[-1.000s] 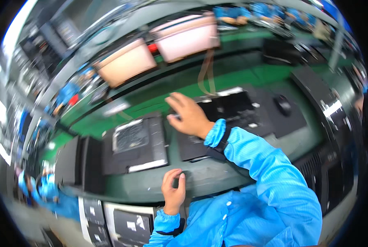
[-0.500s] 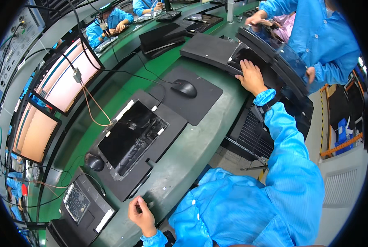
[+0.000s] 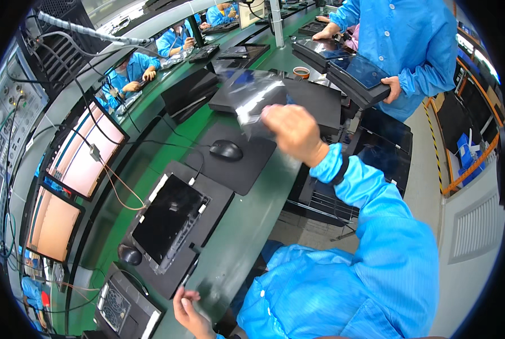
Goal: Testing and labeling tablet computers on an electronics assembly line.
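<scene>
My right hand point(image 3: 297, 131), a little blurred, is raised over the far part of the bench. Its fingers are closed on a clear, glossy plastic film point(image 3: 258, 97), which hangs above a black foam block point(image 3: 314, 104). My left hand point(image 3: 191, 316) is low at the bench's near edge, fingers loosely bent and apart, with nothing seen in them. Just beyond its fingertips lies a slim dark pen-like tool point(image 3: 189, 272). Between the hands, a dark screen panel point(image 3: 170, 219) with white tabs rests on a black foam pad point(image 3: 221, 195).
A mouse point(image 3: 226, 150) sits on a black mat point(image 3: 245, 175); another mouse point(image 3: 130, 254) is beside the panel. Two lit monitors point(image 3: 88, 158) stand left. At right, a co-worker point(image 3: 402, 51) holds black trays point(image 3: 357, 79) with glossy panels. Cables hang across the left side.
My right hand has lifted off the far-right panel and moved left, now carrying the clear film. My left hand's fingers have opened somewhat. The co-worker's trays have tilted flatter and moved away.
</scene>
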### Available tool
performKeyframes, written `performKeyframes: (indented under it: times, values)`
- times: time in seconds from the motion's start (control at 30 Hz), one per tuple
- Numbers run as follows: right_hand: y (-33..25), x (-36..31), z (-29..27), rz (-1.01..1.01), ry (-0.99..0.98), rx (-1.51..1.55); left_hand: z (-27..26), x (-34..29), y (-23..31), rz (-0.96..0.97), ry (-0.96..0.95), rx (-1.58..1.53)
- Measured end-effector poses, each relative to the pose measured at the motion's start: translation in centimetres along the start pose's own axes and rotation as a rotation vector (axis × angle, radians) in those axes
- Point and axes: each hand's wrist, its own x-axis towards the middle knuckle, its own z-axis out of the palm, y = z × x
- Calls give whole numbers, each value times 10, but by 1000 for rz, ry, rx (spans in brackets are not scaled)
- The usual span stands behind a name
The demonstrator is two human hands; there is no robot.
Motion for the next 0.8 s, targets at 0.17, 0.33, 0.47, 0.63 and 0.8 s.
performKeyframes:
  times: [0.17,0.33,0.47,0.63,0.8]
  values:
    - [-133,30,-31,-463,106,611,25,3,77,-187,-352,-508]
    - [-263,41,-19,-678,86,1043,-20,-53,59,-181,166,-895]
    - [-363,69,23,-365,-212,1231,-83,-106,61,-56,468,-879]
    - [-431,92,113,-474,-355,1129,-139,-134,49,97,610,-779]
    - [-458,70,120,-755,-595,1000,-165,-138,26,136,825,-627]
